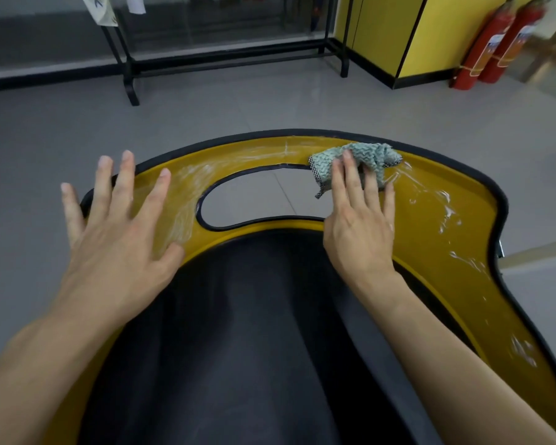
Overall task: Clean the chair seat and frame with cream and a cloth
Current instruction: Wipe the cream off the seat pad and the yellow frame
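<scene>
A yellow chair frame [440, 239] with a black edge trim curves around a dark grey seat cushion [238, 332]; an oval handle opening sits at its top. White cream smears [446, 216] streak the yellow plastic, thickest on the right side. My right hand [360, 220] presses a crumpled green-grey cloth [363, 157] flat against the frame just right of the opening, fingers straight. My left hand [116, 226] is spread wide over the frame's left part, fingers straight, holding nothing.
Grey tiled floor [206, 110] lies beyond the chair. A black metal rack [132, 69] stands at the back, yellow cabinets [395, 36] at the back right, and two red fire extinguishers [495, 46] beside them.
</scene>
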The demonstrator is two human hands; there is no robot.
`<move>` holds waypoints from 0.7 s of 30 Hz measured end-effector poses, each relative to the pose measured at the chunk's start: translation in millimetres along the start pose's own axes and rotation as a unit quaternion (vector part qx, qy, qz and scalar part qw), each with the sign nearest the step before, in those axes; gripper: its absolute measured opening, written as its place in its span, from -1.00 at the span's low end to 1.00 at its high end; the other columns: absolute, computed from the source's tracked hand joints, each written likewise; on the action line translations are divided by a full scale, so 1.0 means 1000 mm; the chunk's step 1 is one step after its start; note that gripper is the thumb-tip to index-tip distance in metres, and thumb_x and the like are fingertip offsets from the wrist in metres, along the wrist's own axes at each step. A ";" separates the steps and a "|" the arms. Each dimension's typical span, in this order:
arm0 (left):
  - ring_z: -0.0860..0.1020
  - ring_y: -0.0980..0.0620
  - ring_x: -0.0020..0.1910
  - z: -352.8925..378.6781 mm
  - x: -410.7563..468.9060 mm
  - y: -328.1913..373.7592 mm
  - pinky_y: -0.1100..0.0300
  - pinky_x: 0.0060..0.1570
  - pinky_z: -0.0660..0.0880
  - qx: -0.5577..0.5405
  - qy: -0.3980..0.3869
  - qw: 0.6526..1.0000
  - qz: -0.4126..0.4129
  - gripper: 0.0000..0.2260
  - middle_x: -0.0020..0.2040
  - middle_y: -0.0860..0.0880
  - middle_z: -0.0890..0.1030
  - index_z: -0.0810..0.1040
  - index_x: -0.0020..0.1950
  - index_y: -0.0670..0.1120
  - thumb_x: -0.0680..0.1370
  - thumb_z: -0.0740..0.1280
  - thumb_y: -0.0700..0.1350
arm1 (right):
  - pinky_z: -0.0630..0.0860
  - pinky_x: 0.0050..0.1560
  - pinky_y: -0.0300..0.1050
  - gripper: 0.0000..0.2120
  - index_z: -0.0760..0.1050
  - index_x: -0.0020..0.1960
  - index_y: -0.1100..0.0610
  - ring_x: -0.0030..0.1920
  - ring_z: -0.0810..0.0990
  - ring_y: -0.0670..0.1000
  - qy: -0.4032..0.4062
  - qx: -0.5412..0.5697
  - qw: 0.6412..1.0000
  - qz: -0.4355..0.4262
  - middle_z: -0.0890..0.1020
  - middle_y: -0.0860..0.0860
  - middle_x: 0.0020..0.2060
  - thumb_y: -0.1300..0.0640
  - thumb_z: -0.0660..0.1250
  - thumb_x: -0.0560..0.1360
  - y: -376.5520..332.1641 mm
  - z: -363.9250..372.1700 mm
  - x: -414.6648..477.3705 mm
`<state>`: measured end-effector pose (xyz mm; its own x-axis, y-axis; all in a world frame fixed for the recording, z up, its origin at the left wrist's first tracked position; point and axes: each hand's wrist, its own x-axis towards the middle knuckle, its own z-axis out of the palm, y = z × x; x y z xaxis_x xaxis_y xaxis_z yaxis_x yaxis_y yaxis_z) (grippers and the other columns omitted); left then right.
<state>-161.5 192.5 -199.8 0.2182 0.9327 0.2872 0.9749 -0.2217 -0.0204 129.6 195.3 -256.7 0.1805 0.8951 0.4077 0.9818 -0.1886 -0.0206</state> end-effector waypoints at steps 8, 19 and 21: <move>-0.29 -0.05 0.61 0.002 0.002 -0.001 -0.03 0.39 -0.54 0.009 0.001 1.000 0.004 -0.21 0.66 -0.12 -0.15 0.05 0.65 0.06 0.52 0.39 0.08 | 0.02 0.52 0.28 -0.22 -0.11 0.61 0.15 0.56 0.04 0.16 -0.066 0.035 0.989 0.125 -0.05 0.06 0.61 0.15 0.22 0.50 0.026 0.024 -0.052; -0.11 -0.13 0.63 0.009 0.037 0.039 -0.24 0.53 -0.25 0.048 0.023 0.994 0.097 -0.15 0.65 -0.16 -0.09 -0.16 0.66 -0.02 0.56 0.29 0.16 | -0.09 0.54 0.26 -0.22 -0.12 0.61 0.20 0.57 0.00 0.20 -0.018 0.043 0.997 0.055 -0.07 0.11 0.60 0.05 0.19 0.52 0.019 -0.006 -0.015; -0.13 -0.13 0.63 0.013 0.064 0.062 -0.21 0.54 -0.22 0.039 0.022 0.991 0.126 -0.14 0.65 -0.14 -0.13 -0.21 0.65 -0.03 0.56 0.27 0.16 | -0.08 0.54 0.27 -0.19 -0.15 0.61 0.18 0.57 0.00 0.18 -0.012 0.034 0.998 0.046 -0.09 0.09 0.60 0.07 0.21 0.51 0.024 -0.002 -0.015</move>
<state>-86.2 242.3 -194.7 0.4552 0.8365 0.3051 0.8903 -0.4221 -0.1710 150.0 176.7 -261.5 0.2698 0.8852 0.3790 0.9628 -0.2425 -0.1190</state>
